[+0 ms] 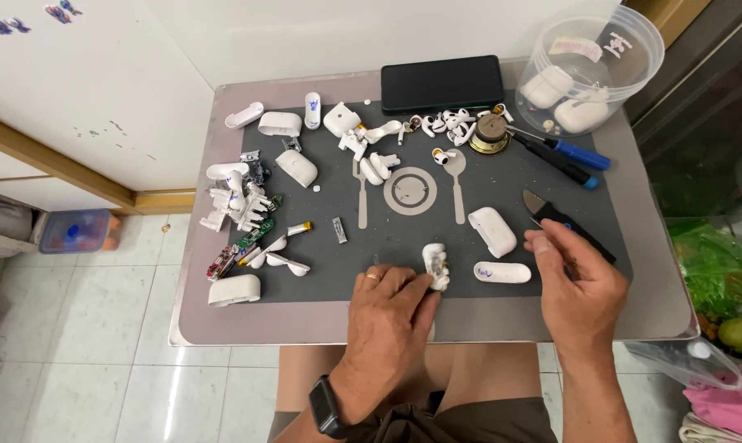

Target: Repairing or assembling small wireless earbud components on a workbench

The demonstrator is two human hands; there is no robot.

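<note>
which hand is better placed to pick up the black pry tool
Right. The right hand already rests against the black pry tool, while the left hand is busy pinning the small white inner part on the mat.

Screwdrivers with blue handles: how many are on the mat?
2: both lie side by side at the mat's upper right, near the clear tub: one, the other.

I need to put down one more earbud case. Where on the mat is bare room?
Bare mat lies between the printed plate outline and the left hand, and right of the black-handled blade. The left edge by the circuit boards and the top row near the phone are crowded.
</note>
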